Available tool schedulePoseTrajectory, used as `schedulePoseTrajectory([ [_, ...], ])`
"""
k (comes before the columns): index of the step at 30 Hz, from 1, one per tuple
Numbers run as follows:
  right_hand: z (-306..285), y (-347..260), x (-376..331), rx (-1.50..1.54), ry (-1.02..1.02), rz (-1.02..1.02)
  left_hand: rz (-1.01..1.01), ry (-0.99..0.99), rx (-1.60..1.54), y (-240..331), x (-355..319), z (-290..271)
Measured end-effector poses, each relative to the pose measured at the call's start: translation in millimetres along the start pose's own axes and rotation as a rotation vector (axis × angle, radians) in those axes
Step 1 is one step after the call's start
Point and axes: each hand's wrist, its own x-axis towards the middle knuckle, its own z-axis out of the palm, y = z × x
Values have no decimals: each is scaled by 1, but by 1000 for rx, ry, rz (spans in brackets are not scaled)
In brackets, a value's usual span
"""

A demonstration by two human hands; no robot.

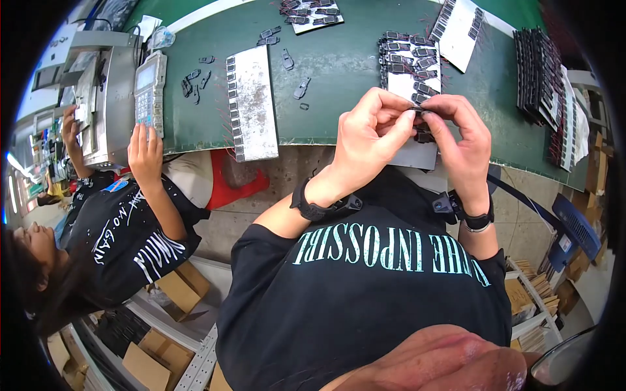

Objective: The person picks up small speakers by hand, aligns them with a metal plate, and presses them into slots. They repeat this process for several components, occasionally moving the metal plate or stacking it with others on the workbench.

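My left hand (373, 129) and my right hand (464, 133) meet above the table's near edge. Between their pinched fingertips is a small black part (419, 109), mostly covered by the fingers, so its exact shape is hidden. Just beyond and below them lies a white board (415, 156), its far end covered with small black rectangular parts (399, 57) with thin wires, which look like small speakers. To the left, another white board (254, 98) overhangs the edge, with a row of similar parts and red wires along its left side.
Loose black parts (303, 88) lie scattered on the green table (339, 127). Dark boards with wires (538, 78) are stacked at the right. More loaded boards (456, 36) lie farther back. At left, a co-worker's hand (145, 153) touches a grey keypad device (150, 88).
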Motion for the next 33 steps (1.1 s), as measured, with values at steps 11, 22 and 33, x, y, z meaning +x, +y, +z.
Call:
schedulePoseTrajectory([
  [11,-12,4,20,-331,50,-201,43,53,297,-2,28,-13],
  [22,-1,32,45,-574,-76,-416,18,113,681,-15,50,-15],
  [33,9,25,40,-487,-109,-349,362,160,915,-23,41,-16],
])
